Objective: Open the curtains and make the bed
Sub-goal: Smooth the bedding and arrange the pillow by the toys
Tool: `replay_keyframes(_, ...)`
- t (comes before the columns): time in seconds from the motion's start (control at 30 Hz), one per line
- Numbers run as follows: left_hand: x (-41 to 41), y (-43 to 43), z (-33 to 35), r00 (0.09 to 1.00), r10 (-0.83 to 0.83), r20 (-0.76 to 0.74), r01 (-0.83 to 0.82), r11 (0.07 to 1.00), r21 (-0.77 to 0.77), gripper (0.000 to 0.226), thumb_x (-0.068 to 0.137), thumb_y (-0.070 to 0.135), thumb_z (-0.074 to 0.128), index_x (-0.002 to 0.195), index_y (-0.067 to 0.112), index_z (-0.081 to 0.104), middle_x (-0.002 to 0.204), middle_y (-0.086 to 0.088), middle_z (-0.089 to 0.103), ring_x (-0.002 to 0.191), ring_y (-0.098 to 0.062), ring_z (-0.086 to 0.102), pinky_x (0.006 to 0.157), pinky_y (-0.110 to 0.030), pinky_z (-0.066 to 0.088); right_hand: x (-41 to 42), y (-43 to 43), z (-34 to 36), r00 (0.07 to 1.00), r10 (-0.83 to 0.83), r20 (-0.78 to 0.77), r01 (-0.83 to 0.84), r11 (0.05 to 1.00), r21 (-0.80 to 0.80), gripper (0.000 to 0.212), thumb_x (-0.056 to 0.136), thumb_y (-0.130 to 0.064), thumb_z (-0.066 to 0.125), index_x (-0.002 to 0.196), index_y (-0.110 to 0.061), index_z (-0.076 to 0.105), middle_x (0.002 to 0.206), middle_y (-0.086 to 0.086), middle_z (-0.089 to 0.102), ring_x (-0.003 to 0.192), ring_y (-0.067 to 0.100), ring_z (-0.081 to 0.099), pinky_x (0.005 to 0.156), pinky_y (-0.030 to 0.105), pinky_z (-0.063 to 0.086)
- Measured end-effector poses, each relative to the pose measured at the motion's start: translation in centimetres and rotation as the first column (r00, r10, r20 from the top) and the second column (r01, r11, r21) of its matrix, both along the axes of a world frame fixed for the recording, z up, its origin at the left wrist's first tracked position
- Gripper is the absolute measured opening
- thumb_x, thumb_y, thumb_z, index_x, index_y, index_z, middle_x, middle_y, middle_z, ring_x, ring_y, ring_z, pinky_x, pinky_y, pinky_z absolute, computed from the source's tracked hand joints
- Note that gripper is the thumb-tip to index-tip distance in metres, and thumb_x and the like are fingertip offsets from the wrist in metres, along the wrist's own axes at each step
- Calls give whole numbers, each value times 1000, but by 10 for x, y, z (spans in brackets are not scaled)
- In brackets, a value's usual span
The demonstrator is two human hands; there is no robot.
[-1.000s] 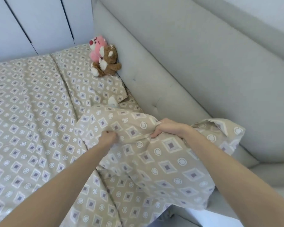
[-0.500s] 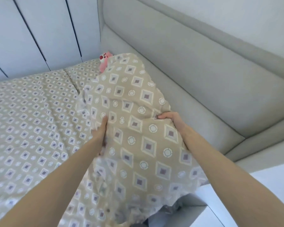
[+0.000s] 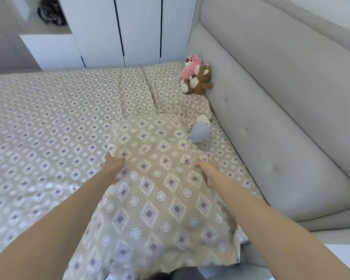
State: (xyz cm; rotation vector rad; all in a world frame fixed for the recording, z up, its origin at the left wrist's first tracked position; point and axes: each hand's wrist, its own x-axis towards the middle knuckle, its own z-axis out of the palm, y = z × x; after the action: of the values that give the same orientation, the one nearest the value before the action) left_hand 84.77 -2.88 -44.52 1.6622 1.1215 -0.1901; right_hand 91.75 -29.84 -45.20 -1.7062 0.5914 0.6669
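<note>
A beige pillow (image 3: pixel 160 188) with a diamond pattern lies flat at the near head end of the bed, beside the grey headboard (image 3: pixel 281 98). My left hand (image 3: pixel 113 166) rests at the pillow's left edge with its fingers spread. Flat on the pillow's right part lies my right hand (image 3: pixel 208 172), blurred by motion. The matching duvet (image 3: pixel 49 118) covers the bed to the left. A second pillow (image 3: pixel 170 91) lies at the far head end. No curtains are in view.
A pink plush toy (image 3: pixel 191 65) and a brown one (image 3: pixel 200 81) lean against the headboard on the far pillow. A small pale blue and white toy (image 3: pixel 200 130) lies between the pillows. White wardrobe doors (image 3: pixel 139 27) and a low white shelf (image 3: pixel 49 49) stand beyond the bed.
The pillow, held up in both hands before, now lies flat on the bed. Both hands have let go and rest on it. The small pale toy is uncovered again.
</note>
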Motion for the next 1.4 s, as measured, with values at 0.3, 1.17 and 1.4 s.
replay_keyframes(0.3,-19,15,-20,952,-306,7,300,936,182,61,95,12,42,150,26,20,152,-14,30,63,-18,54,51,-26,41,-8,49,-36,868,467,-166,-496,813,-304,57,89,-30,53,143,-28,35,156,6,18,142,35,19,112,50,29)
replay_keyframes(1.17,185,-72,-174,853,-520,47,519,854,46,50,96,16,40,144,27,35,147,-1,41,131,-23,44,107,-42,39,178,12,-236,578,757,-305,-757,358,-547,46,91,-15,48,138,-15,48,159,0,-3,144,23,17,111,34,30)
replay_keyframes(1.4,188,-72,-216,914,-404,40,405,915,-3,45,96,12,38,140,23,43,144,-3,44,129,-21,46,107,-38,39,192,-2,-284,438,825,-357,-704,68,-707,53,91,-13,52,140,-4,35,157,1,7,129,34,26,100,40,35)
